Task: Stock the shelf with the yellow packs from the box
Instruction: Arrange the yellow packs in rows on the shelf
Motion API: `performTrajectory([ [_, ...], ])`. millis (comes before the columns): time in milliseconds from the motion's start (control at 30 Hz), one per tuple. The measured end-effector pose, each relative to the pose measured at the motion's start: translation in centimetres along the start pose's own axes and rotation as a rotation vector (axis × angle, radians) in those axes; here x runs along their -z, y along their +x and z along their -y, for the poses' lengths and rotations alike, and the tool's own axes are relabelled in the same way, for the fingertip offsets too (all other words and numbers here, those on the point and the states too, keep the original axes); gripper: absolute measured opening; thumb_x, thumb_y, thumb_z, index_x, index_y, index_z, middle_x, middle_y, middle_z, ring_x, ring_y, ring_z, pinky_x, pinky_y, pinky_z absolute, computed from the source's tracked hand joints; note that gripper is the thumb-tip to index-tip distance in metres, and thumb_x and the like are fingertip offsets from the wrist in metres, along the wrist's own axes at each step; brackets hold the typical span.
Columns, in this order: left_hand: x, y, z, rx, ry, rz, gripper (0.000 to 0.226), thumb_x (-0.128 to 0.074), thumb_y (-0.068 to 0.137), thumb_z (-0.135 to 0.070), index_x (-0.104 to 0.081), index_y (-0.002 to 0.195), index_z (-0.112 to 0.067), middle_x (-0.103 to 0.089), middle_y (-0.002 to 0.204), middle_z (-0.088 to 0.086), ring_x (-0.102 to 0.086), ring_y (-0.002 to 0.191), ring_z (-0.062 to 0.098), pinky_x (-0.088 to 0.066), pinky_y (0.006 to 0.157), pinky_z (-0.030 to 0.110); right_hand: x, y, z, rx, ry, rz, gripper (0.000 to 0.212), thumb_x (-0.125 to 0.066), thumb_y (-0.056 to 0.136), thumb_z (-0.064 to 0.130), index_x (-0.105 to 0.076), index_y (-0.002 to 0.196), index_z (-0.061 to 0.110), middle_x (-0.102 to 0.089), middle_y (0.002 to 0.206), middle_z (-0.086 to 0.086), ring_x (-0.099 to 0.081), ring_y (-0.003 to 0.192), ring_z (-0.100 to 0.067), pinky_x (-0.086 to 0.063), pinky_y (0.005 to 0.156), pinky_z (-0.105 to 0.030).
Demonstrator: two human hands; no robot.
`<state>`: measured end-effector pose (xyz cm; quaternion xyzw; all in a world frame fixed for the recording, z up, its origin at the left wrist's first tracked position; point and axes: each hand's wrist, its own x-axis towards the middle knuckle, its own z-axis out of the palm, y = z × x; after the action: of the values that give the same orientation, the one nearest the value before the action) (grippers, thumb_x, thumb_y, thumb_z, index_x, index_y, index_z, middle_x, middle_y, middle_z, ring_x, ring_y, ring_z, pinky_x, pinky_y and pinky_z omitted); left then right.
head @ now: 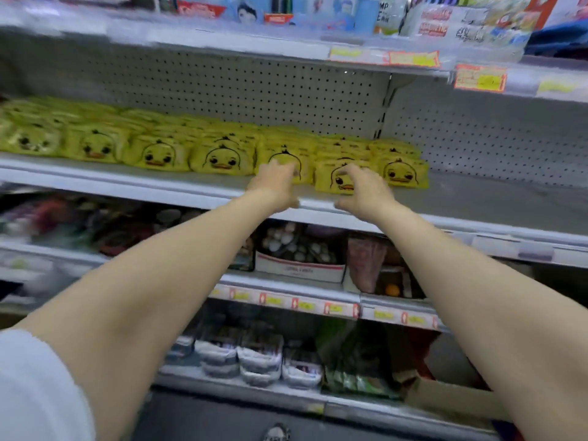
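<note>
Now left hand, right hand half curled on front yellow packs; grip or touch, cannot tell. Risk: rough pull could drag packs off shelf.

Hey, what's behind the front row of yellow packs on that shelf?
More yellow packs stacked in rows, then the pegboard back panel. The front packs hide how full those rows are.

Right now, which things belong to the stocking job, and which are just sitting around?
Job: yellow packs, the shelf they stand on, left hand and right hand touching the front packs.
Just there: price tags, colourful packets up top, white carton below.
</note>
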<state>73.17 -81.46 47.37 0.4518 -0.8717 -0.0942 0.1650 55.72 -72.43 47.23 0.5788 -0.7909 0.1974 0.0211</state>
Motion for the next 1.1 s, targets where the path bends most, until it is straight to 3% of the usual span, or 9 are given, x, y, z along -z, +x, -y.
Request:
performTrajectory([
  [100, 1.9, -5.8, 4.5, 0.121, 0.034, 0.022, 0.075, -0.081, 0.076, -0.034, -0.043, 0.140, -0.025, -0.036, 0.145, 0.011, -0.035, 0.133, 0.034, -0.044, 0.100, 0.049, -1.9, -2.7, 5.3, 0.072, 0.033, 0.084, 0.069, -0.078, 0.081, 0.029, -0.044, 0.142, 0.028, -0.049, 0.141, -0.008, -0.045, 0.129, -0.031, -0.042, 0.097, -0.039],
  [200, 4.4, -10.7, 9.2, 0.220, 0.068, 0.012, 0.075, -0.082, 0.075, -0.035, -0.044, 0.139, -0.025, -0.040, 0.139, 0.010, -0.041, 0.127, 0.033, -0.048, 0.095, 0.050, -3.4, -4.6, 11.1, 0.187, 0.027, 0.140, 0.070, -0.078, 0.081, 0.030, -0.044, 0.142, 0.027, -0.049, 0.142, -0.008, -0.045, 0.130, -0.030, -0.044, 0.098, -0.041],
  [533, 11.0, -25.1, 25.3, 0.452, 0.130, -0.057, 0.072, -0.080, 0.075, -0.036, -0.045, 0.137, -0.025, -0.043, 0.133, 0.012, -0.040, 0.125, 0.036, -0.045, 0.098, 0.050, -9.2, -10.3, 31.6, 0.494, 0.062, 0.254, 0.069, -0.079, 0.078, 0.030, -0.046, 0.139, 0.029, -0.053, 0.134, -0.005, -0.054, 0.119, -0.026, -0.052, 0.091, -0.043],
  [700, 14.0, -31.1, 34.5, 0.498, 0.161, -0.027, 0.069, -0.080, 0.075, -0.035, -0.046, 0.134, -0.024, -0.043, 0.135, 0.010, -0.042, 0.124, 0.035, -0.046, 0.096, 0.049, -13.2, -13.4, 42.3, 0.521, 0.067, 0.306, 0.068, -0.078, 0.078, 0.031, -0.047, 0.138, 0.028, -0.053, 0.125, -0.007, -0.055, 0.113, -0.028, -0.051, 0.089, -0.041],
  [867, 17.2, -36.3, 44.0, 0.582, 0.181, 0.012, 0.066, -0.079, 0.077, -0.031, -0.047, 0.134, -0.025, -0.044, 0.131, 0.013, -0.043, 0.123, 0.036, -0.046, 0.096, 0.047, -17.3, -15.8, 51.8, 0.552, 0.057, 0.378, 0.068, -0.077, 0.080, 0.031, -0.046, 0.141, 0.024, -0.052, 0.129, -0.011, -0.052, 0.116, -0.030, -0.045, 0.085, -0.035],
  [1100, 14.4, -38.7, 53.1, 0.615, 0.101, 0.079, 0.071, -0.082, 0.072, -0.036, -0.050, 0.134, -0.027, -0.049, 0.131, 0.011, -0.048, 0.122, 0.034, -0.048, 0.096, 0.047, -23.4, -16.7, 57.3, 0.511, 0.016, 0.440, 0.062, -0.079, 0.078, 0.034, -0.054, 0.134, 0.022, -0.056, 0.133, -0.009, -0.053, 0.121, -0.030, -0.048, 0.094, -0.040],
])
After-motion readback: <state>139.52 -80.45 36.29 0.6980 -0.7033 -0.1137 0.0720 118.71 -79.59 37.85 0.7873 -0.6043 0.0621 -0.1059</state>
